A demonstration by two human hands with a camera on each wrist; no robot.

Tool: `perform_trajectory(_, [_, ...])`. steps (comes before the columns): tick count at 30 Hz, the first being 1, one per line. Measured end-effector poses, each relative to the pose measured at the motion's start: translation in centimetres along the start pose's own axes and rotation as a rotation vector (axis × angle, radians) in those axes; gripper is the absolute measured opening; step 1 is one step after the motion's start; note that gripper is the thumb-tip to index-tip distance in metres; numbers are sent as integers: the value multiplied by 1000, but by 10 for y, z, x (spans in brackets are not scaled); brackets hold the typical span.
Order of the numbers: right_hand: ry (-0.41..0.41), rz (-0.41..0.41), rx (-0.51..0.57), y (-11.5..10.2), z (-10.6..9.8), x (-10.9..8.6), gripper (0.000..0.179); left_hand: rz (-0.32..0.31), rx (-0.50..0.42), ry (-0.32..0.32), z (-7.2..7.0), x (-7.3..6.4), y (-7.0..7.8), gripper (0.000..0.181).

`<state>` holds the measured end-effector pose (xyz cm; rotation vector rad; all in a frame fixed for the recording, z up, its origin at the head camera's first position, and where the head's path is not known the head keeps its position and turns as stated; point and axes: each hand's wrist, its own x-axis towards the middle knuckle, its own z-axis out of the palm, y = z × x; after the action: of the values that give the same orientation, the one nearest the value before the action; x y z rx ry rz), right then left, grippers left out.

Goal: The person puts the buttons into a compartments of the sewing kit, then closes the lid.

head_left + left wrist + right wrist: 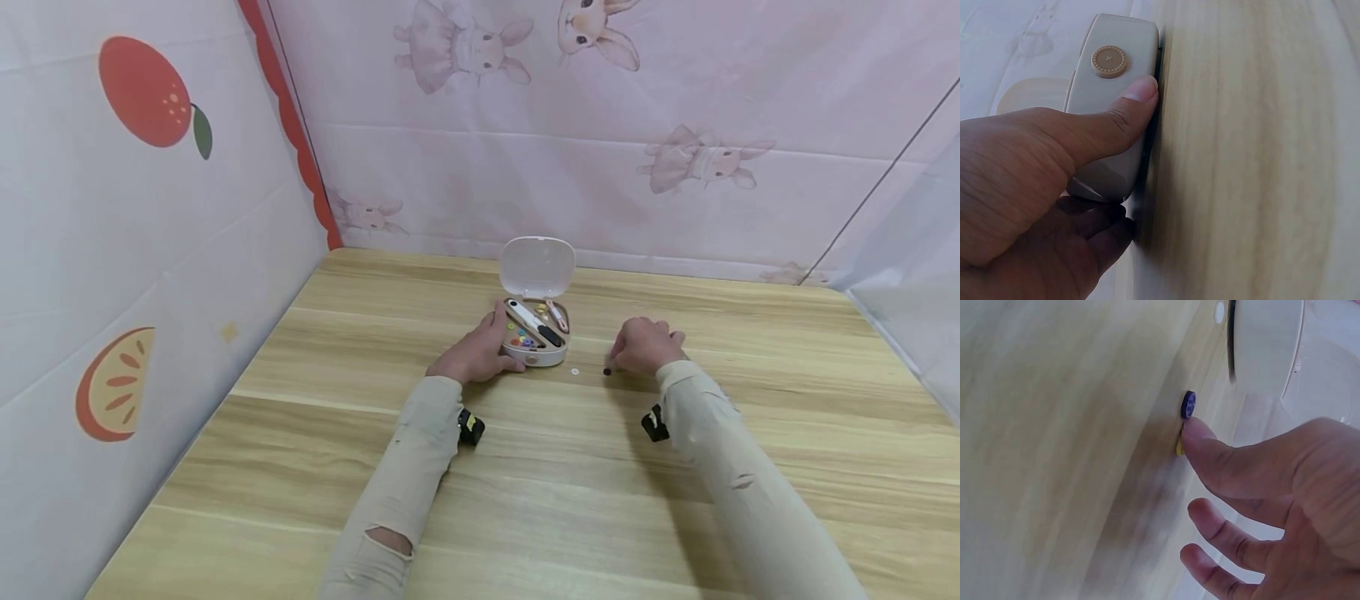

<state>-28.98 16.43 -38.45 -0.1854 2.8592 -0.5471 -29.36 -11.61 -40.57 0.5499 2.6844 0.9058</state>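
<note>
A small white sewing box (542, 358) stands on the table with its clear lid (537, 265) raised. My left hand (480, 350) grips its left corner, thumb (1140, 90) on the front beside a brown button-shaped catch (1109, 61), other fingers round the side. Inside lie a white-and-black tool (534, 321), a pink-handled item (557, 317) and several coloured buttons (519, 337). To the right, my right hand (645, 346) pinches a yellow button (1179, 448) low at the tabletop, partly hidden by the thumb. A dark blue button (1189, 405) sits right by the thumb tip.
A white button (574, 372) lies on the table between the box and the dark one. The wooden table (525, 500) meets a pink rabbit-print backdrop (480, 183) behind and a white fruit-print sheet (180, 225) at left.
</note>
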Motion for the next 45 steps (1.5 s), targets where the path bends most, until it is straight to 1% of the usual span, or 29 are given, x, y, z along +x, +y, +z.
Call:
perform_trajectory(13, [27, 25, -5, 0, 1, 0, 10, -3, -2, 0, -2, 0, 0, 111])
perform_trajectory(26, [54, -21, -13, 3, 5, 2, 11, -8, -13, -1, 0, -2, 0, 111])
perform_trajectory(35, [38, -32, -35, 3, 7, 3, 23, -11, -14, 10, 0, -3, 1, 111])
perform_trajectory(45, [53, -45, -41, 1, 9, 2, 16, -10, -14, 5, 1, -3, 0, 111])
